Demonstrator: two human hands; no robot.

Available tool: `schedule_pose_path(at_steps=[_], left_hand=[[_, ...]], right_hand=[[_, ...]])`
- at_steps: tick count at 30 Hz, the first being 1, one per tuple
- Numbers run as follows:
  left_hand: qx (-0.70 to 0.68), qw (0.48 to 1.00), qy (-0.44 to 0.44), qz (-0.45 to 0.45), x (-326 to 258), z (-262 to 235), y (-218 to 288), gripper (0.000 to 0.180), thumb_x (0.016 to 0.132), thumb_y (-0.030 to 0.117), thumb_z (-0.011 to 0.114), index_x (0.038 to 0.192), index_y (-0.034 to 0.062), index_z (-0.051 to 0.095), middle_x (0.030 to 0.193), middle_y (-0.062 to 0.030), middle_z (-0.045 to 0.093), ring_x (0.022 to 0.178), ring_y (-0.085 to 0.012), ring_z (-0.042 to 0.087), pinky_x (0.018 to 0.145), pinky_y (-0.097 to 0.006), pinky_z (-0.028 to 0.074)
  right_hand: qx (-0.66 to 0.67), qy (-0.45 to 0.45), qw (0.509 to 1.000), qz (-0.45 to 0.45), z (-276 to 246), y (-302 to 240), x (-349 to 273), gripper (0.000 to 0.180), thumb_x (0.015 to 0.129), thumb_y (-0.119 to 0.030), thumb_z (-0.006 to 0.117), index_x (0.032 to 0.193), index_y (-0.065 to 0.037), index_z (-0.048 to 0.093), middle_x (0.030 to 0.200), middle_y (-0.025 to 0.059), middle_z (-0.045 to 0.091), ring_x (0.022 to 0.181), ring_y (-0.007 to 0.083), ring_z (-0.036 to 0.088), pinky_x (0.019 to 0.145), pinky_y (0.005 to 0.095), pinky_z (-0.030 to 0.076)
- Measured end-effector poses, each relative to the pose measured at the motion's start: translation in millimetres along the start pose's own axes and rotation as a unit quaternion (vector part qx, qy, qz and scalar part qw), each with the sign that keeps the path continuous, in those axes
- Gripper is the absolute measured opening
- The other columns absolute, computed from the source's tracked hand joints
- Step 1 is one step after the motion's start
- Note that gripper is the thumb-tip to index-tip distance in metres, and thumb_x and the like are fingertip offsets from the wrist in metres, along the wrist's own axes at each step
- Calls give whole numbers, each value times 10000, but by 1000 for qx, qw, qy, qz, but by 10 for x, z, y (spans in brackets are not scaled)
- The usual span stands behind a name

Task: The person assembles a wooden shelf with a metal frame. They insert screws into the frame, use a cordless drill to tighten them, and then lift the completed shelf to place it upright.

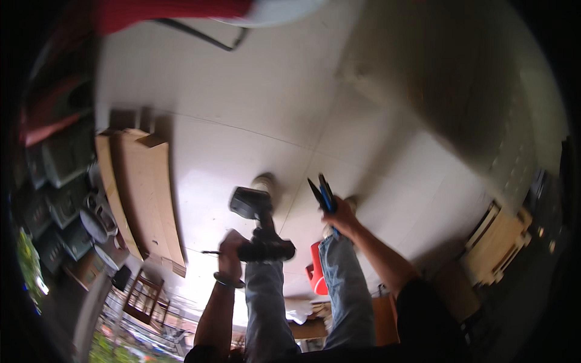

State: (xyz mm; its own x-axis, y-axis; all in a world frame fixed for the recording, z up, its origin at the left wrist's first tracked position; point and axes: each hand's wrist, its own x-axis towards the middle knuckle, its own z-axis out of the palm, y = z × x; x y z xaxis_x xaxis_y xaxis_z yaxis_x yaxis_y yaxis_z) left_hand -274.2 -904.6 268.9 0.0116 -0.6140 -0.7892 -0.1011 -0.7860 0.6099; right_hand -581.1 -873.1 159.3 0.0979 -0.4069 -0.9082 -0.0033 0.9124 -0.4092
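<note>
My left hand (230,254) is closed around the front end of a black cordless drill (266,245). The drill lies sideways, its thin bit sticking out to the left past my hand and its battery end (249,202) pointing away from me. My right hand (342,216) is wrapped round a dark, prong-ended hand tool with blue parts (325,195), which looks like pliers. Its tips point away from me; blur hides whether it is one tool or more. Both hands are held above the floor, over my legs, well apart from each other.
On the left, a long open cardboard box (142,193) lies on the pale tiled floor (242,139). A red object (316,269) shows between my legs. Pale wooden pieces (497,242) stand at the right, below a large panel-like surface (460,85). A wooden chair (143,296) is at lower left.
</note>
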Motion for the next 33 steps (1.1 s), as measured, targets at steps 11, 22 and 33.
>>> schedule_pose_path(at_steps=[11, 22, 33], left_hand=[[-288, 936, -192, -70, -2097, -1118, 2424, 172, 859, 194, 457, 823, 60, 560, 690, -48, 529, 580, -127, 513, 490, -269, 409], [-108, 978, -173, 42, -2123, -2597, 5546, 334, 872, 303, 456, 1000, 37, 612, 946, -108, 614, 843, -196, 574, 707, -330, 469], [-441, 877, 158, 109, -1278, -4828, 6446, 228, 914, 252, 466, 1063, 112, 569, 587, 76, 295, 465, -46, 266, 407, -212, 222]], right_hand=[[-189, -409, 888, 92, 1886, -3667, -3176, 586, 657, -28, 711, 1219, -32, 548, 1001, 37, 642, 807, 94, 580, 767, 268, 477], [-89, -493, 859, -103, 3305, -5981, -3400, 740, 558, -177, 784, 1227, -7, 516, 1079, 85, 619, 1013, 181, 583, 881, 308, 462], [-178, -617, 767, -7, 5260, -9024, -1978, 691, 631, -284, 769, 1184, 27, 495, 1092, 187, 595, 1007, 264, 593, 887, 399, 462]])
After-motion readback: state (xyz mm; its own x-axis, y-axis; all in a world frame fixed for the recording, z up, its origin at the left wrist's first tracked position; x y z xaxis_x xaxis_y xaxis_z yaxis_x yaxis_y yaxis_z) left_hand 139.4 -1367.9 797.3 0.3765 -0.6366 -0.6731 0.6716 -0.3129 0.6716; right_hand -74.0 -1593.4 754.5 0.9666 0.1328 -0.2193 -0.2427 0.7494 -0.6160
